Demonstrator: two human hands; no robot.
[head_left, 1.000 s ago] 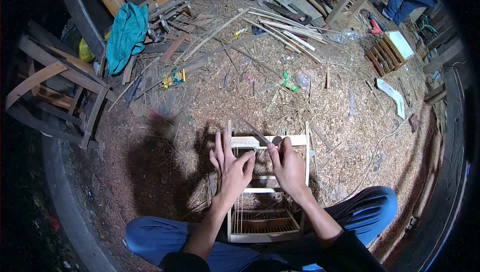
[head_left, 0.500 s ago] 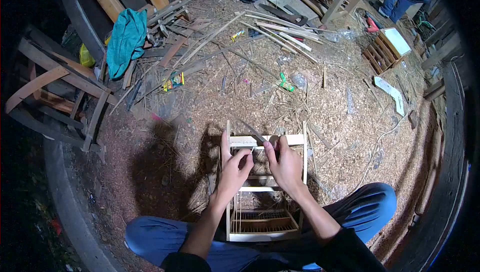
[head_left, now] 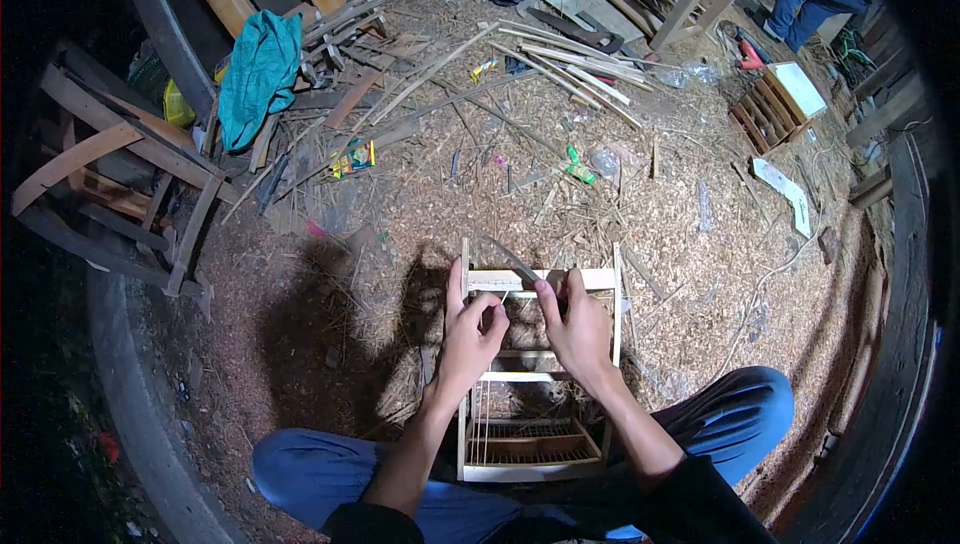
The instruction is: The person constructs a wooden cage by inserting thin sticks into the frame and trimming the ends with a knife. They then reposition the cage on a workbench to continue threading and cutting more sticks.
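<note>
A light wooden frame with thin bamboo bars stands between my knees, like a small cage. My left hand is at its upper left corner, thumb and forefinger pinched on the end of a thin bamboo stick. Its other fingers rest along the left upright. My right hand is closed around a knife, its handle hidden in my fingers. The blade points up and to the left, over the frame's top crosspiece. Thin vertical bars show at the frame's lower left.
Wood shavings cover the floor. Long wooden strips lie ahead, with a green cloth sack at the left near wooden chair-like frames. A slatted wooden box is at the right. Another person's legs show far right.
The view has shifted slightly, so the frame and surroundings appear a little displaced. Both hands keep the same grips, with almost no visible movement of the knife.
</note>
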